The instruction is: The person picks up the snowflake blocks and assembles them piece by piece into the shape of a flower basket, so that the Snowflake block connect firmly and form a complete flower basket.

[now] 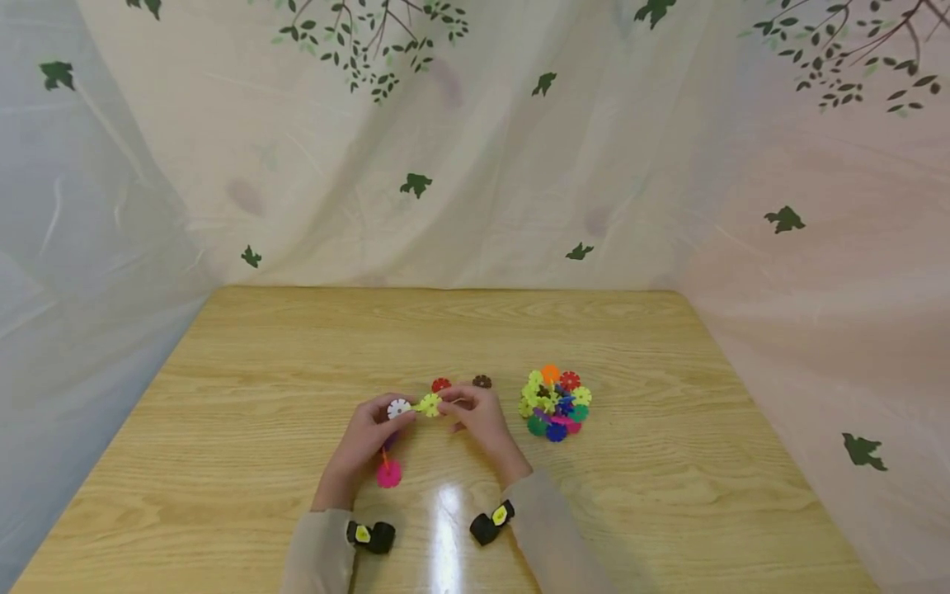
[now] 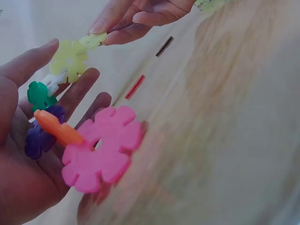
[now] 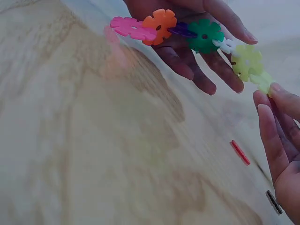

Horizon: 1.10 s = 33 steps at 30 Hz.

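A chain of interlocking flower-shaped discs hangs between my hands. My left hand [image 1: 371,425] holds it between thumb and fingers around the white disc [image 1: 398,408] and a yellow disc [image 2: 69,61]. Along its palm run a green disc [image 3: 205,36], a purple disc [image 2: 44,132] and an orange disc [image 3: 159,26], ending in a pink disc [image 2: 103,149]. My right hand [image 1: 478,417] pinches the pale yellow disc [image 3: 261,81] at the chain's other end with thumb and fingertips.
A red disc [image 1: 441,385] and a brown disc [image 1: 482,381] lie flat on the wooden table [image 1: 653,495] just beyond my hands. To the right sits a pile of mixed-colour discs [image 1: 555,404]. A leaf-printed curtain [image 1: 482,231] hangs behind the table.
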Each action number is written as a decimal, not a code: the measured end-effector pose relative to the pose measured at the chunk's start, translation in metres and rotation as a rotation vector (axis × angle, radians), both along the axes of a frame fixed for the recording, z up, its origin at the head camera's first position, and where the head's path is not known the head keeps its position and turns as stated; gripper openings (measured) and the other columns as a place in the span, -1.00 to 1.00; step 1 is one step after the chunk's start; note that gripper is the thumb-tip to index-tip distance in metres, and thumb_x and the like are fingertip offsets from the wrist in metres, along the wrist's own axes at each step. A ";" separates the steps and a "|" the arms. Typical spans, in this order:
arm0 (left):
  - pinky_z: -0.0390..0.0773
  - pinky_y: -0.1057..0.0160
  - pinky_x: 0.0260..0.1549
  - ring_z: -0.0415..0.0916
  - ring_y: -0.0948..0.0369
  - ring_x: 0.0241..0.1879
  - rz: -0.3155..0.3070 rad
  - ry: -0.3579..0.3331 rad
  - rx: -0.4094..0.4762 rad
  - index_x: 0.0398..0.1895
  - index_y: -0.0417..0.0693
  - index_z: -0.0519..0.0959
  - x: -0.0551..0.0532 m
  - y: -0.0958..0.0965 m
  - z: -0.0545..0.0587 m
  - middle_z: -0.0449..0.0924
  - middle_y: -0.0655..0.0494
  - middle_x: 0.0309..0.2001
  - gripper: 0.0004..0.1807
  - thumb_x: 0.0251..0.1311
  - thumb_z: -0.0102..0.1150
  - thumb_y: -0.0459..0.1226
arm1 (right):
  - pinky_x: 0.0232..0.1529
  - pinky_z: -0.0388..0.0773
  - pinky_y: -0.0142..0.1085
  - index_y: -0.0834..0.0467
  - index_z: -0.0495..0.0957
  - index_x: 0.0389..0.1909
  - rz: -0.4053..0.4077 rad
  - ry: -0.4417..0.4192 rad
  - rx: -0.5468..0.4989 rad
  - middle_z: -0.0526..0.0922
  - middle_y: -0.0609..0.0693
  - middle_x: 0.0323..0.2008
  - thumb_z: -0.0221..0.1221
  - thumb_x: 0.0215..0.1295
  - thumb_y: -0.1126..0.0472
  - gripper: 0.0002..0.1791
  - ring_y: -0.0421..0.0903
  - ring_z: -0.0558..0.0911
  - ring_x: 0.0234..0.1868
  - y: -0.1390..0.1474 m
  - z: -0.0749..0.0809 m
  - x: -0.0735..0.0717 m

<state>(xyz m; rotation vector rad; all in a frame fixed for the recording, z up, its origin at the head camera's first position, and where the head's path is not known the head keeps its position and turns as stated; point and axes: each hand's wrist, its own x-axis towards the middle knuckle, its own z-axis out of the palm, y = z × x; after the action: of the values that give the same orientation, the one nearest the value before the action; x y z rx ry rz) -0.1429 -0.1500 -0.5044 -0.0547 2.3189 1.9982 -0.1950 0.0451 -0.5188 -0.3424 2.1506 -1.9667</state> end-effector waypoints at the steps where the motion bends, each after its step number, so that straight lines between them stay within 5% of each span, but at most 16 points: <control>1: 0.34 0.44 -0.56 0.28 0.33 -0.53 -0.005 -0.001 -0.006 0.02 -0.21 0.59 0.001 0.000 0.000 0.38 0.21 -0.51 -0.64 0.23 0.26 -0.20 | -0.49 0.68 -0.35 0.34 0.64 -0.11 0.010 -0.004 0.008 0.70 0.22 -0.21 0.27 0.23 0.32 -0.76 -0.26 0.67 -0.37 -0.001 0.001 0.001; 6: 0.27 0.45 -0.63 0.22 0.34 -0.60 0.003 -0.011 0.006 0.00 -0.24 0.61 0.001 -0.001 0.001 0.32 0.22 -0.57 -0.65 0.21 0.28 -0.22 | -0.48 0.70 -0.29 0.33 0.63 -0.11 0.061 0.018 0.055 0.70 0.24 -0.20 0.27 0.25 0.26 -0.74 -0.23 0.69 -0.33 0.000 0.004 0.002; 9: 0.27 0.45 -0.65 0.24 0.34 -0.62 0.011 -0.014 0.016 -0.01 -0.26 0.61 0.000 -0.002 -0.001 0.35 0.21 -0.60 -0.65 0.21 0.28 -0.22 | -0.48 0.69 -0.33 0.28 0.66 -0.13 0.027 0.065 0.122 0.71 0.20 -0.18 0.26 0.27 0.21 -0.76 -0.23 0.65 -0.32 0.004 0.003 -0.006; 13: 0.32 0.45 -0.58 0.28 0.32 -0.56 0.028 0.001 -0.017 -0.04 -0.25 0.62 -0.002 -0.005 -0.004 0.45 0.18 -0.52 -0.68 0.22 0.27 -0.22 | -0.45 0.61 -0.40 0.20 0.68 -0.13 -0.022 0.188 0.364 0.70 0.10 -0.25 0.27 0.25 0.20 -0.78 -0.21 0.57 -0.35 0.007 0.007 -0.023; 18: 0.41 0.45 -0.47 0.33 0.32 -0.44 0.040 0.025 -0.067 -0.04 -0.22 0.63 -0.002 -0.011 -0.004 0.50 0.15 -0.39 -0.69 0.23 0.26 -0.22 | -0.21 0.57 -0.29 0.22 0.64 0.01 0.042 0.316 0.720 0.64 0.09 -0.27 0.31 0.21 0.17 -0.64 -0.09 0.56 -0.25 -0.001 0.020 -0.038; 23: 0.46 0.44 -0.39 0.37 0.33 -0.36 0.017 0.049 -0.075 -0.03 -0.20 0.62 -0.001 -0.013 -0.004 0.55 0.08 -0.20 -0.68 0.25 0.24 -0.19 | -0.16 0.58 -0.23 0.17 0.66 -0.12 0.061 0.362 0.933 0.62 0.07 -0.25 0.35 0.17 0.13 -0.71 -0.03 0.55 -0.16 -0.014 0.031 -0.045; 28: 0.56 0.41 -0.41 0.50 0.34 -0.40 0.009 0.056 -0.037 -0.02 -0.24 0.60 -0.001 -0.013 -0.007 0.60 0.03 -0.22 -0.69 0.26 0.23 -0.22 | -0.34 0.47 -0.33 0.15 0.64 -0.39 0.070 0.347 0.988 0.52 0.01 -0.37 0.39 0.11 0.16 -0.84 -0.12 0.46 -0.32 -0.020 0.035 -0.047; 33: 0.67 0.34 -0.42 0.59 0.31 -0.38 -0.002 0.040 0.027 0.03 -0.30 0.56 0.000 -0.014 -0.010 0.63 -0.08 -0.29 -0.66 0.28 0.20 -0.25 | -0.43 0.48 -0.37 0.19 0.63 -0.45 0.077 0.268 0.864 0.64 0.04 -0.42 0.36 0.13 0.25 -0.89 -0.15 0.52 -0.43 -0.013 0.035 -0.042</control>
<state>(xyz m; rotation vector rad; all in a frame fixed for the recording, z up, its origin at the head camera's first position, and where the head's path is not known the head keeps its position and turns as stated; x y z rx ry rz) -0.1430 -0.1639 -0.5140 -0.0103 2.3140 2.0475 -0.2371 0.0324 -0.4837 -0.5251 2.8326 -0.8300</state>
